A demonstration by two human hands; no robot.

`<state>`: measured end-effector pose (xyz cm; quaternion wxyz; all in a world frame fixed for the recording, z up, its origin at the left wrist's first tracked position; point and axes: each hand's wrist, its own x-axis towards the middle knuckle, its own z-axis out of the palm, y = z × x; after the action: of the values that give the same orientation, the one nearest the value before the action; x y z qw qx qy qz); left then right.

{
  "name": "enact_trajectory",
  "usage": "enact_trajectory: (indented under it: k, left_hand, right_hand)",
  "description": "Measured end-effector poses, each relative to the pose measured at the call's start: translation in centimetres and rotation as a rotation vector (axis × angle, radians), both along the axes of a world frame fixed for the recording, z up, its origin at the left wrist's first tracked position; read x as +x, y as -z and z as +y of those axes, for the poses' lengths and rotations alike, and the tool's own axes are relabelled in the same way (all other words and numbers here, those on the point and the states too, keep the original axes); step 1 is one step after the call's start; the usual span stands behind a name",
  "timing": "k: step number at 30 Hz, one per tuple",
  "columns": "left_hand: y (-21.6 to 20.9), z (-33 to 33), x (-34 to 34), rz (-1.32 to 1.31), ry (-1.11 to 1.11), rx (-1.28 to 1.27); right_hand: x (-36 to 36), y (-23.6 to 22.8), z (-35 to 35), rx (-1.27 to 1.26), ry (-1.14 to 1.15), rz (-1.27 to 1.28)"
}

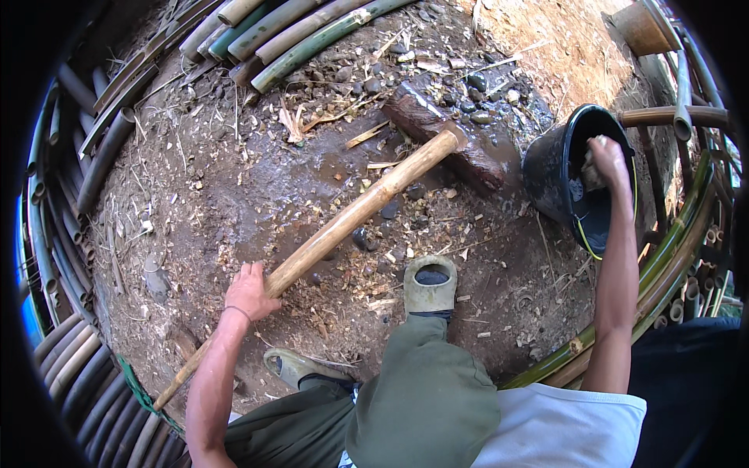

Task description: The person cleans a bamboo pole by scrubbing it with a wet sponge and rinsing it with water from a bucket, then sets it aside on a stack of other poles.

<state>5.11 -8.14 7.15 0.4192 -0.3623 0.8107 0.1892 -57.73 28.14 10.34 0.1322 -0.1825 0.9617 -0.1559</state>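
Observation:
A long, pale, peeled pole (363, 210) lies slantwise before me, its far end propped on a dark wet block of wood (476, 160). Around the pole's nearer part my left hand (250, 295) is closed. On the right stands a black bucket (546, 175) with a yellow-green handle and what looks like water inside. My right hand (608, 160) reaches into the bucket's mouth, closed on a wet greyish-brown rag-like wad (591, 175). The wad's lower part is hard to make out against the dark inside.
Bamboo poles are stacked at the upper left (312, 39), along the left side (66, 210) and at the right (663, 288). A rusty tin (644, 27) stands at the upper right. Wood chips and stones litter the damp dirt (211, 156). My feet wear clogs (429, 288).

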Motion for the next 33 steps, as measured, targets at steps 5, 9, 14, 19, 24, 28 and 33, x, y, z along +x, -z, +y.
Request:
enact_trajectory:
  k: [5, 9, 14, 19, 24, 28, 33]
  left_hand:
    - [0.3, 6.0, -4.0, 0.406, -0.103, -0.107]
    - [3.8, 5.5, -0.9, 0.497, -0.064, -0.215]
    - [2.8, 0.9, -3.8, 0.403, -0.218, 0.148]
    - [3.7, -0.4, -3.3, 0.405, -0.240, 0.297]
    - [2.8, -0.3, -4.7, 0.342, -0.230, 0.264]
    - [3.7, 0.5, -3.3, 0.445, -0.239, 0.147]
    - [2.0, 1.0, -2.3, 0.360, -0.240, 0.134]
  right_hand:
    - [2.3, 9.6, 6.0, 0.238, -0.505, -0.296]
    - [5.9, 3.4, 1.2, -0.247, -0.041, -0.801]
    - [10.0, -6.1, -2.7, -0.997, 0.004, -0.725]
    - [18.7, -1.7, -15.1, -0.640, -0.342, -0.417]
    - [36.2, 8.2, -23.1, -0.574, -0.868, 0.124]
    - [45.3, 9.7, -23.2, -0.604, -1.047, 0.123]
    - [29.8, 10.3, -20.9, -0.394, -0.772, 0.403]
